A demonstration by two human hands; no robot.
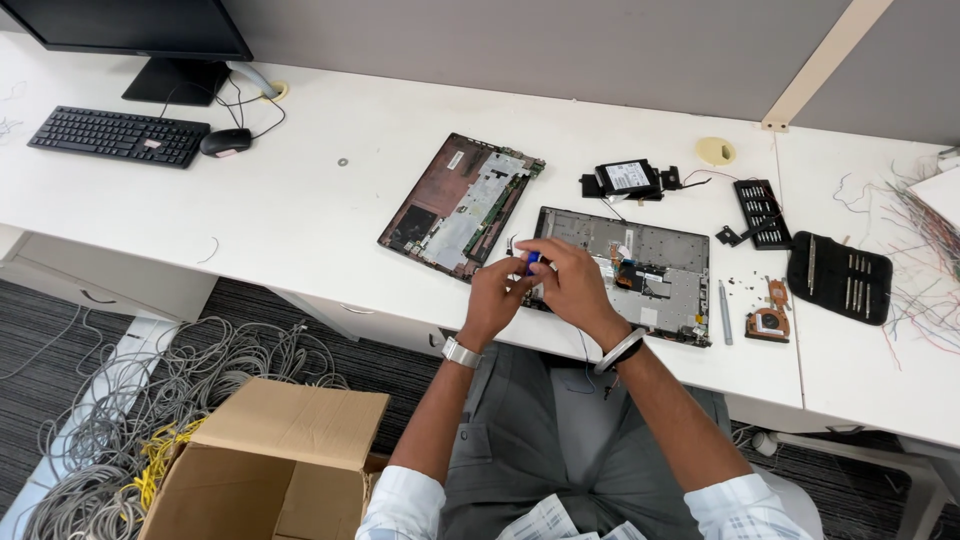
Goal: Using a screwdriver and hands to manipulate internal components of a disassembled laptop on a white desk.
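Note:
Both my hands meet over the near edge of the white desk [300, 200]. Between the fingertips sits a small blue part [533, 259]. My left hand [497, 293] pinches it from the left, and my right hand [568, 285] curls over it from the right. Just behind the hands lies an opened laptop keyboard frame [650, 262] with its inner side up. To the left of it rests the laptop's bottom shell [460, 204] with a circuit board inside.
A hard drive [627, 177], a bit holder [761, 212], a black tool pouch [839, 276], a cooling fan [768, 320] and a screwdriver [724, 312] lie to the right. Keyboard [117, 135], mouse [225, 142] and monitor [140, 30] stand far left. Cardboard box [270, 470] and cables [120, 400] on the floor.

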